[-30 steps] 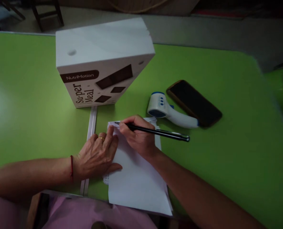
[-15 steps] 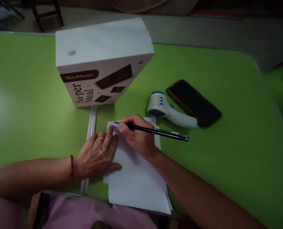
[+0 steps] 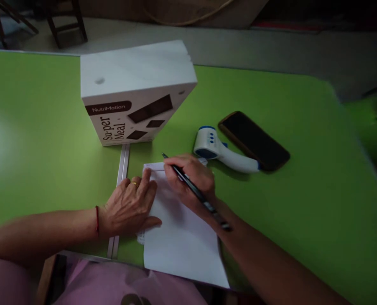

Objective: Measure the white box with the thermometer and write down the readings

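Note:
My right hand (image 3: 193, 180) grips a black pen (image 3: 201, 197) over the top of a white sheet of paper (image 3: 183, 250). The pen slants, its tip just past the sheet's top edge and its back end over my wrist. Whether the tip touches anything, I cannot tell. On the paper's left edge lies my left hand (image 3: 127, 207), flat with fingers stretched out and the index fingertip near the top left corner. A printed scrap (image 3: 140, 237) peeks out under that edge. Faint lines run along the sheet's top strip.
A white box (image 3: 137, 70) marked "Su-per Meal" stands upright beyond the paper. Right of it lie a white and blue infrared thermometer (image 3: 207, 142) and a dark phone (image 3: 255, 142). A metal seam (image 3: 122, 165) crosses the green table (image 3: 302, 220). Chair legs (image 3: 67, 25) show behind.
My right hand has shifted slightly right and turned, swinging the pen's back end down toward my wrist and its tip up past the paper edge. My left hand stays put; the view has shifted slightly.

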`<state>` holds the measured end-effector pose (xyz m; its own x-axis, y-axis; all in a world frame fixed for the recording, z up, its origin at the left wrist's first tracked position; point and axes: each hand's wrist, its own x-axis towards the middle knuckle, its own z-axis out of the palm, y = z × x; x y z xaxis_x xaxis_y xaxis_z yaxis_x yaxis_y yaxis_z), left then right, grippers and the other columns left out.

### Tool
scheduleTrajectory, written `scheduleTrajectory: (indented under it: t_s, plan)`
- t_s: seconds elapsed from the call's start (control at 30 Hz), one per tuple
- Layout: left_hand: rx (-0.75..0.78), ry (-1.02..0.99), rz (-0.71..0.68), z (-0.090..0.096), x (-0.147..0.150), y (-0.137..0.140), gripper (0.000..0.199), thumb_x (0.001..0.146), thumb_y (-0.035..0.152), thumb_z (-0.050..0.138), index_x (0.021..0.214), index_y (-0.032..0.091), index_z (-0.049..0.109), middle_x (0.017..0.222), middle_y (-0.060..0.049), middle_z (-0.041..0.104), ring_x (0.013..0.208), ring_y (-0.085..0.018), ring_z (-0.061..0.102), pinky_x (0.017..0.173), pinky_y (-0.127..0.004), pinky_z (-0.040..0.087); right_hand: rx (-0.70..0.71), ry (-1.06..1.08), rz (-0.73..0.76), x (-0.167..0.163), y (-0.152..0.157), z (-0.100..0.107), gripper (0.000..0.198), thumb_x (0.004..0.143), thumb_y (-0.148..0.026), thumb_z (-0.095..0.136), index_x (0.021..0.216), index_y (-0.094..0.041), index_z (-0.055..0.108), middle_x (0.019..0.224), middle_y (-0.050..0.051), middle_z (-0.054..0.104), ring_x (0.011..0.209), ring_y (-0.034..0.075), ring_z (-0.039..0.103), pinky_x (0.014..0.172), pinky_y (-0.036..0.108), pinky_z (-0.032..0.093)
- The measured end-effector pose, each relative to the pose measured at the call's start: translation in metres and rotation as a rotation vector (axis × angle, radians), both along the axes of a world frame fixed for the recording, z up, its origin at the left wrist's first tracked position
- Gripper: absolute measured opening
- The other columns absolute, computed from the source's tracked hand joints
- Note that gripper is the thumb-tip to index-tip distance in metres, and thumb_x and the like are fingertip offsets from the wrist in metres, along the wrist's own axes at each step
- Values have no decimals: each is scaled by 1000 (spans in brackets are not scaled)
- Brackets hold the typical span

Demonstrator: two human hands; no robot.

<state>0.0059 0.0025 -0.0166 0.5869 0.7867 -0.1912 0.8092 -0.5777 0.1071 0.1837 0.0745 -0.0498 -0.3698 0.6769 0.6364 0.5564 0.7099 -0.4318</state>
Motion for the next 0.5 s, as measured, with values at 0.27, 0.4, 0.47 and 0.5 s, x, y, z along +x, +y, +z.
scheduleTrajectory:
  t_s: [0.27, 0.4, 0.47, 0.5]
  plan:
    - [677, -655, -38, -4, -20, 31, 28, 97, 42, 55, 111, 18, 51, 109, -10, 55, 90, -23, 55, 75, -37, 47, 98, -579, 142, 19, 0, 7, 33, 93, -2, 43, 112, -13, 67, 91, 10, 70, 82, 20, 66, 73, 32, 54]
    - [1156, -1010, 148, 1, -53, 74, 53, 84, 51, 68, 127, 28, 45, 125, -6, 43, 117, -27, 47, 103, -48, 43, 30, -614, 69, 31, 6, 20, 33, 90, -5, 47, 112, -16, 68, 91, 9, 71, 76, 19, 65, 68, 33, 52]
    - [1158, -1072, 286, 0, -77, 90, 76, 80, 70, 68, 138, 31, 37, 140, -6, 38, 137, -32, 38, 111, -56, 37, -55, -572, -83, 42, 14, 29, 33, 87, -7, 49, 113, -15, 68, 101, 14, 71, 88, 25, 67, 73, 38, 54]
    - [1017, -1050, 396, -3, -89, 96, 86, 80, 73, 69, 144, 33, 29, 149, -6, 34, 144, -34, 33, 114, -58, 34, -107, -578, -170, 47, 19, 33, 34, 86, -9, 50, 115, -14, 67, 107, 18, 69, 96, 30, 67, 78, 42, 55]
